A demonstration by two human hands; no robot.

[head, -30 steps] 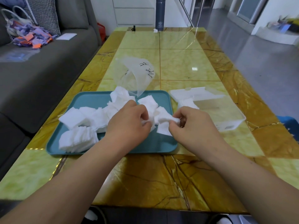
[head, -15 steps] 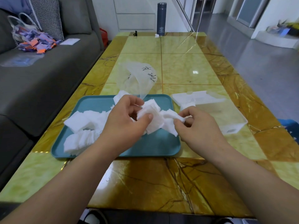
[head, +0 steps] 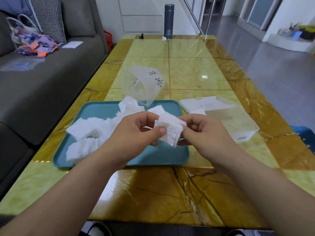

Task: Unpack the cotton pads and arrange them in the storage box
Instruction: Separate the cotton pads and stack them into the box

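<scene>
A small stack of white cotton pads (head: 170, 129) is pinched between my left hand (head: 136, 135) and my right hand (head: 202, 132), raised a little above the teal tray (head: 153, 155). Several more loose cotton pads (head: 92, 132) lie heaped on the tray's left half. The clear storage box (head: 238, 124) stands right of the tray, with its white lid (head: 196, 103) leaning at its far end. An empty clear plastic bag (head: 144, 84) with black writing sits behind the tray.
The yellow marble table (head: 187, 72) stretches ahead, with a dark flask (head: 169, 21) at its far end. A grey sofa (head: 42, 79) runs along the left. A blue object (head: 306, 135) shows at the right edge.
Both hands lifted a bunch of pads off the tray and brought them together into one stack between the fingers. The camera tilted up slightly.
</scene>
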